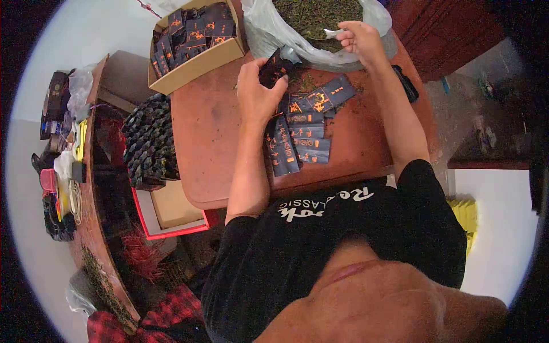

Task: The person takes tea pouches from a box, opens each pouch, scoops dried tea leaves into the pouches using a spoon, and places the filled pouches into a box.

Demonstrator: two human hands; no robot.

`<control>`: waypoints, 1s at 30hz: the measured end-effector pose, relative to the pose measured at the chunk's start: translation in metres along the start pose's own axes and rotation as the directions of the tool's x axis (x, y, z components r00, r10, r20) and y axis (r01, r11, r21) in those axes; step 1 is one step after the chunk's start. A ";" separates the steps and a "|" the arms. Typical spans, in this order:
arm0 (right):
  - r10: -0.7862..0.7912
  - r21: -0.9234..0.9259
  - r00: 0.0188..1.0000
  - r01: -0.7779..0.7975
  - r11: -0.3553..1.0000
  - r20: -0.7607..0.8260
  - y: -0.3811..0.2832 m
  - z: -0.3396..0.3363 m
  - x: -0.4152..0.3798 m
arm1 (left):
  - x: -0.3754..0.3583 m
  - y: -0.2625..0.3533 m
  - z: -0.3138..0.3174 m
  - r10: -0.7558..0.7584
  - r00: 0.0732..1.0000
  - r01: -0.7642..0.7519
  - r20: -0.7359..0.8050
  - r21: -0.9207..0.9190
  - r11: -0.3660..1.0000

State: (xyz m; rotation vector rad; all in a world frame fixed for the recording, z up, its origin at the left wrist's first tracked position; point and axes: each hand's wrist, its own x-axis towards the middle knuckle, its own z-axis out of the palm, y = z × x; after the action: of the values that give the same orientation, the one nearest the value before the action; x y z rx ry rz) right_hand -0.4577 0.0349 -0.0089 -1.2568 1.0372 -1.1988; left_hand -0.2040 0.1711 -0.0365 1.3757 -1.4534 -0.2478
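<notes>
Near the middle of the table's far part, my left hand is closed around a small black packet with orange print. My right hand pinches a small whitish scoop-like piece over the edge of a clear plastic bag. Dark green dried leaf material fills the bag. Below my left hand, several flat black packets with orange print lie overlapping on the reddish-brown table.
A cardboard box of black packets stands at the table's far left. Beside the table are many stacked dark packets and a red-edged box. A dark object lies at the right edge. Leaf crumbs are scattered about.
</notes>
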 end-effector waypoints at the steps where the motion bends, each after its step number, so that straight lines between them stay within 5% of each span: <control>1: -0.008 0.008 1.000 0.008 1.000 0.006 -0.002 -0.001 -0.001 | 0.000 0.000 0.000 0.004 1.000 -0.004 -0.001 0.003 1.000; 18: 0.045 0.029 0.976 -0.052 0.998 0.212 -0.055 0.028 -0.041 | -0.001 0.000 0.000 0.030 0.999 -0.029 -0.021 0.016 0.999; 27: 0.031 -0.141 0.979 -0.003 0.990 0.202 -0.053 0.049 -0.044 | -0.002 0.000 0.000 0.045 0.999 -0.045 -0.019 0.017 0.999; 30: -0.078 -0.278 0.977 0.132 0.951 0.197 -0.058 0.059 -0.051 | -0.001 -0.002 0.001 0.039 0.999 -0.038 -0.016 0.015 0.999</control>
State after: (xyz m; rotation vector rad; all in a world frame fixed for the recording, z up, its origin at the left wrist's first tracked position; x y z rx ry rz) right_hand -0.4099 0.0960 0.0494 -1.6386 1.0441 -1.0101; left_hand -0.2037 0.1710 -0.0384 1.3570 -1.4696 -0.2016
